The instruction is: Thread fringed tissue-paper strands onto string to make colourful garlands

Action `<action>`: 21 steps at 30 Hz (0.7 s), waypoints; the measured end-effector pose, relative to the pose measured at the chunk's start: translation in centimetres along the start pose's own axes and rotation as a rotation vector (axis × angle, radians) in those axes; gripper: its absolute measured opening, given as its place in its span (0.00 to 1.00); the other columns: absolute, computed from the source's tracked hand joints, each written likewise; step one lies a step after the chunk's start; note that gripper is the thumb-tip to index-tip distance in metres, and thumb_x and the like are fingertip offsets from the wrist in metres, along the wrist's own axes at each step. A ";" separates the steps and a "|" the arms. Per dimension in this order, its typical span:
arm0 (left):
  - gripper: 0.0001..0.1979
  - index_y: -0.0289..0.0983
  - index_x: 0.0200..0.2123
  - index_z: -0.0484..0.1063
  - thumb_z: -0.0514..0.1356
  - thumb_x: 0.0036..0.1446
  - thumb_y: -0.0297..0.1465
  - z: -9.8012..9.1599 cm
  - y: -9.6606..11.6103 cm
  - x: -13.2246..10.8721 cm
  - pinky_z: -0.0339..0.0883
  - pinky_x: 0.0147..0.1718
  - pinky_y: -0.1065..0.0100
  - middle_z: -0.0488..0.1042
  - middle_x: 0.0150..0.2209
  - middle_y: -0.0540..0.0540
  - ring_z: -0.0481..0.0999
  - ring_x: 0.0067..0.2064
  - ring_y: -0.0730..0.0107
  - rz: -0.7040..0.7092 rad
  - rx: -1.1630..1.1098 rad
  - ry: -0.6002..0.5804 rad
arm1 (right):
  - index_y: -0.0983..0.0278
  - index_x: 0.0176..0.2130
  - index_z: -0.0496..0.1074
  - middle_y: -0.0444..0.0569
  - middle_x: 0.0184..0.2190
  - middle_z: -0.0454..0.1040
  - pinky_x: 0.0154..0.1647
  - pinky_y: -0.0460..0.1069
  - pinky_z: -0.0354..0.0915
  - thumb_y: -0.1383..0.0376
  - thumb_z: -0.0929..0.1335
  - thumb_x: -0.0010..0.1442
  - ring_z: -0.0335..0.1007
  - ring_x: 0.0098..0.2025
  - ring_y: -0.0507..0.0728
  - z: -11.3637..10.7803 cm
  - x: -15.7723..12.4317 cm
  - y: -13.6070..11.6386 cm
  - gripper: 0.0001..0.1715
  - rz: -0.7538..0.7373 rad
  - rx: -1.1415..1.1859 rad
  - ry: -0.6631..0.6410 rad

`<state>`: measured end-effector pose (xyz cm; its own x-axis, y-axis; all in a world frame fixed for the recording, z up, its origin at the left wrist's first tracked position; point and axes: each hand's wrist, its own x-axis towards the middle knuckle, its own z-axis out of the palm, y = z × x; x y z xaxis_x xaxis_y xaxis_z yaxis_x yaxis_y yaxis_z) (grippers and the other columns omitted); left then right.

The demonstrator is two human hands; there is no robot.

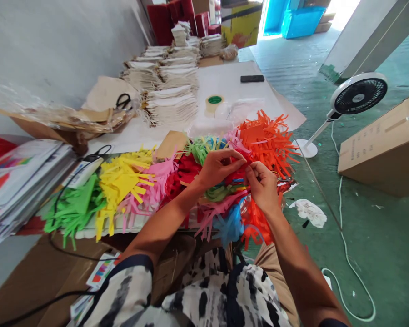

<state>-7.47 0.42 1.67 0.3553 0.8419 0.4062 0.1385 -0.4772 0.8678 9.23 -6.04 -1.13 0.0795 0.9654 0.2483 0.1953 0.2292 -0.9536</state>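
My left hand (pixel 221 167) is closed in a pinch above a heap of fringed paper tassels. Just to its right, my right hand (pixel 263 185) also pinches, thumb against forefinger, the fingertips of both hands close together. Red fringed paper (pixel 237 176) shows between and below them; whatever the fingertips grip is too small to make out. Around the hands lie an orange fringe bunch (pixel 264 141), a light green one (pixel 200 151), a blue one (pixel 229 227) and a dark red one (pixel 182 177). Further left are pink (pixel 162 177), yellow (pixel 124 179) and green bunches (pixel 78 206).
Stacks of white strung pieces (pixel 172 106) fill the table's back left. A tape roll (pixel 214 104), a black phone-like object (pixel 252 79) and scissors (pixel 123 101) lie around. Printed sheets (pixel 27 181) are piled left. A fan (pixel 357 95) and a carton (pixel 381 145) stand right.
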 end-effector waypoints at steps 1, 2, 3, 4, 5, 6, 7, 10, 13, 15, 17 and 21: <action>0.16 0.37 0.35 0.80 0.67 0.64 0.45 0.1 0.2 -0.1 0.54 0.25 0.72 0.74 0.26 0.51 0.61 0.25 0.79 0.022 0.042 0.010 | 0.60 0.35 0.72 0.40 0.21 0.70 0.26 0.49 0.55 0.45 0.67 0.72 0.60 0.23 0.51 0.0 0.0 0.0 0.23 -0.001 -0.006 0.003; 0.15 0.38 0.37 0.80 0.65 0.66 0.44 0.2 0.4 -0.3 0.54 0.25 0.72 0.74 0.27 0.52 0.61 0.25 0.79 0.039 0.089 0.020 | 0.60 0.35 0.72 0.41 0.22 0.71 0.26 0.49 0.55 0.45 0.67 0.71 0.60 0.23 0.51 0.0 -0.1 -0.1 0.23 -0.001 -0.010 0.013; 0.14 0.38 0.39 0.79 0.63 0.68 0.43 0.3 0.6 -0.4 0.54 0.26 0.72 0.73 0.26 0.53 0.61 0.24 0.79 0.051 0.139 0.029 | 0.60 0.36 0.73 0.41 0.24 0.72 0.27 0.49 0.55 0.44 0.68 0.71 0.60 0.24 0.51 0.0 -0.1 -0.1 0.23 -0.002 -0.011 0.031; 0.13 0.39 0.41 0.78 0.61 0.70 0.43 0.3 0.8 -0.5 0.53 0.26 0.72 0.71 0.24 0.55 0.60 0.23 0.78 0.059 0.192 0.033 | 0.60 0.38 0.74 0.42 0.26 0.74 0.26 0.49 0.55 0.44 0.68 0.70 0.61 0.25 0.52 0.0 -0.2 -0.3 0.23 -0.004 -0.007 0.055; 0.13 0.40 0.43 0.77 0.59 0.72 0.42 0.3 0.9 -0.6 0.52 0.27 0.71 0.69 0.23 0.56 0.59 0.22 0.78 0.065 0.250 0.028 | 0.60 0.41 0.75 0.43 0.29 0.75 0.26 0.48 0.55 0.43 0.68 0.69 0.61 0.25 0.52 -0.1 -0.2 -0.4 0.24 -0.006 0.003 0.078; 0.13 0.41 0.45 0.76 0.57 0.73 0.42 0.4 1.0 -0.6 0.51 0.27 0.71 0.67 0.22 0.56 0.58 0.22 0.77 0.076 0.312 0.018 | 0.60 0.43 0.75 0.44 0.32 0.76 0.26 0.48 0.55 0.42 0.68 0.69 0.61 0.26 0.52 -0.1 -0.2 -0.6 0.25 -0.010 0.018 0.098; 0.14 0.41 0.45 0.76 0.56 0.74 0.42 0.4 1.0 -0.6 0.50 0.27 0.70 0.67 0.21 0.55 0.59 0.22 0.76 0.094 0.373 0.008 | 0.59 0.45 0.76 0.45 0.35 0.77 0.25 0.48 0.55 0.41 0.67 0.69 0.61 0.27 0.52 0.0 -0.1 -0.7 0.25 -0.012 0.033 0.108; 0.16 0.42 0.44 0.78 0.54 0.74 0.42 0.7 0.7 -0.4 0.49 0.29 0.68 0.72 0.25 0.51 0.65 0.25 0.73 0.169 0.540 -0.024 | 0.59 0.43 0.77 0.45 0.35 0.76 0.23 0.48 0.51 0.41 0.69 0.66 0.57 0.24 0.50 0.0 0.1 -0.9 0.26 0.018 0.082 0.075; 0.17 0.42 0.43 0.79 0.53 0.74 0.43 0.9 0.4 -0.4 0.47 0.29 0.67 0.73 0.25 0.49 0.66 0.26 0.71 0.219 0.640 -0.051 | 0.60 0.37 0.76 0.42 0.28 0.71 0.21 0.48 0.46 0.42 0.75 0.60 0.51 0.21 0.48 -0.2 0.3 -0.4 0.24 0.058 0.142 0.065; 0.18 0.42 0.44 0.79 0.52 0.74 0.45 0.8 0.4 -0.8 0.47 0.29 0.67 0.74 0.25 0.49 0.67 0.26 0.71 0.208 0.669 -0.068 | 0.60 0.35 0.74 0.39 0.25 0.66 0.20 0.48 0.45 0.44 0.75 0.60 0.49 0.20 0.48 -0.4 0.4 0.2 0.23 0.053 0.199 0.125; 0.21 0.41 0.41 0.79 0.53 0.74 0.47 0.5 0.5 -1.3 0.47 0.29 0.67 0.74 0.24 0.49 0.67 0.26 0.71 0.180 0.684 -0.106 | 0.58 0.36 0.70 0.38 0.25 0.67 0.19 0.48 0.45 0.45 0.74 0.63 0.46 0.19 0.48 -0.8 0.5 0.6 0.22 0.050 0.297 0.188; 0.27 0.37 0.29 0.78 0.54 0.74 0.48 -0.6 0.6 -2.5 0.48 0.28 0.68 0.70 0.21 0.50 0.64 0.24 0.74 0.094 0.561 -0.241 | 0.56 0.37 0.63 0.36 0.25 0.67 0.15 0.46 0.44 0.43 0.72 0.65 0.42 0.17 0.47 -1.3 0.6 1.1 0.24 0.086 0.493 0.179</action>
<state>-8.82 -1.77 1.35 0.5795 0.7404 0.3407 0.5381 -0.6615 0.5224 10.80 -5.36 -1.79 0.2491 0.9569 0.1494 -0.2989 0.2227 -0.9279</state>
